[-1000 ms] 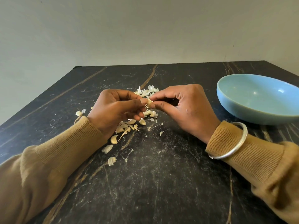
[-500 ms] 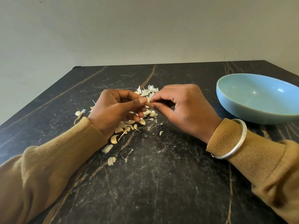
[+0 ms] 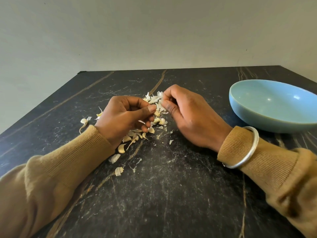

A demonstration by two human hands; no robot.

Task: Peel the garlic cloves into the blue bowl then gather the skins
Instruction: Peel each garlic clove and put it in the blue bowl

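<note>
A dark marble-look worktop (image 3: pixel 171 194) fills the lower view, its near edge and both near corners cut off by the frame. The blue bowl (image 3: pixel 274 107) sits by the right edge toward the far corner, its right rim cut off; the part of its inside that shows holds nothing. Both forearms in tan sleeves (image 3: pixel 51 177) come in from the near corners, a silver bangle (image 3: pixel 247 150) over the right cuff. The left hand (image 3: pixel 125 119) is curled, thumb and forefinger pinched on a garlic clove (image 3: pixel 157 113) near the worktop's middle; most of the clove is hidden by the fingertips. The right hand (image 3: pixel 190 117) pinches a white skin (image 3: pixel 160 105) just beside it, its fingers folded under. Loose cloves and skins (image 3: pixel 133 136) lie scattered beneath and behind the hands, partly covered, and are hard to tell apart.
</note>
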